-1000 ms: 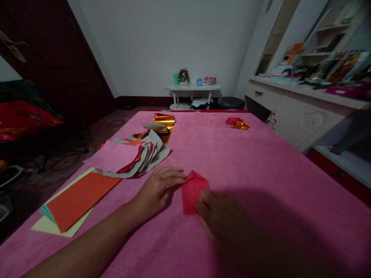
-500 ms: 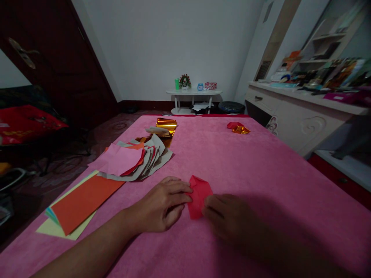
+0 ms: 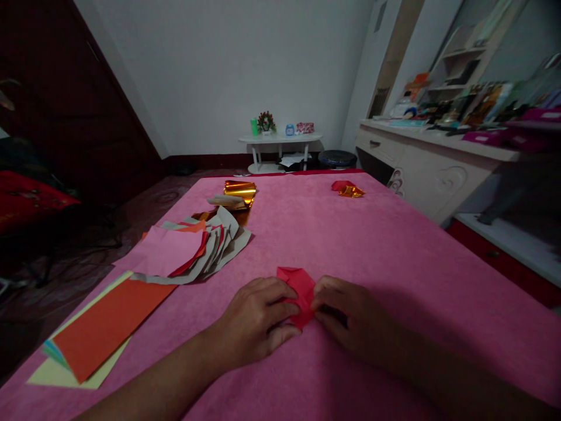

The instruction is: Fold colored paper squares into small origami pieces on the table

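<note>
A folded piece of red paper [image 3: 302,285] lies on the pink cloth in front of me, with a small fold along its far edge. My left hand [image 3: 263,316] covers its left side, fingers bent over the paper and thumb at the near edge, holding it against the cloth. At the right edge, my right hand [image 3: 346,313] pinches the paper between thumb and fingertips. The fingers hide parts of both side edges, so the full outline cannot be made out.
Left of my hands lie stacked pink, red and grey sheets [image 3: 164,248] and orange paper [image 3: 114,327] over other coloured sheets. A gold foil roll [image 3: 240,190] is farther back. Folded red [image 3: 342,185] and gold pieces [image 3: 352,192] sit far right on the pink cloth [image 3: 298,228].
My left hand has slid right, farther over the red paper, its thumb now at the near edge. My right hand has turned and pinches the right edge. The view has shifted slightly right.
</note>
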The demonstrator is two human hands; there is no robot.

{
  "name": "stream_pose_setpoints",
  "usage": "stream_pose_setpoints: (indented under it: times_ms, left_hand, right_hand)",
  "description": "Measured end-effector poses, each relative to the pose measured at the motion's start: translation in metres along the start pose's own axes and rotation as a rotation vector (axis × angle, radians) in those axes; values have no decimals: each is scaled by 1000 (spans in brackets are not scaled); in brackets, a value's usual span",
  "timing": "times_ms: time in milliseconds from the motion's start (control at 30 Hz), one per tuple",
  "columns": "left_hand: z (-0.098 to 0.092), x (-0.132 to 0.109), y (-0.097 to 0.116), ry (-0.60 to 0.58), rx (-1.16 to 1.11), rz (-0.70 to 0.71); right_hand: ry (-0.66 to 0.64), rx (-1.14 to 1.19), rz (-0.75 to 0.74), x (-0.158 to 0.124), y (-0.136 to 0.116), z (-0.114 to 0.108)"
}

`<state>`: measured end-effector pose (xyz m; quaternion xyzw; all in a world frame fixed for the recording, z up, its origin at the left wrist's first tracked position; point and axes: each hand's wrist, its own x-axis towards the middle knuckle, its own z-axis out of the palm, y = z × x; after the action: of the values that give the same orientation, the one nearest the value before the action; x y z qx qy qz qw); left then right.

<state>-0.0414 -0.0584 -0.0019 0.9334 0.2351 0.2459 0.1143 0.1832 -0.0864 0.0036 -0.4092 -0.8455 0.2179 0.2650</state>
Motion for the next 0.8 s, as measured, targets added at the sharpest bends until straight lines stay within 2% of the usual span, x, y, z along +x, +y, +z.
stream_pose_setpoints:
  times_ms: [300, 667, 800]
  left_hand:
    - [2, 4, -1, -6, -55, -27]
    - [-2, 6, 3, -45, -95, -63]
    - [-2, 7, 4, -49, -104, -75]
  right_hand:
    - [38, 124, 256, 6, -3, 3]
    - [52, 142, 257, 8, -1, 0]
    - [29, 136, 311, 9, -2, 1]
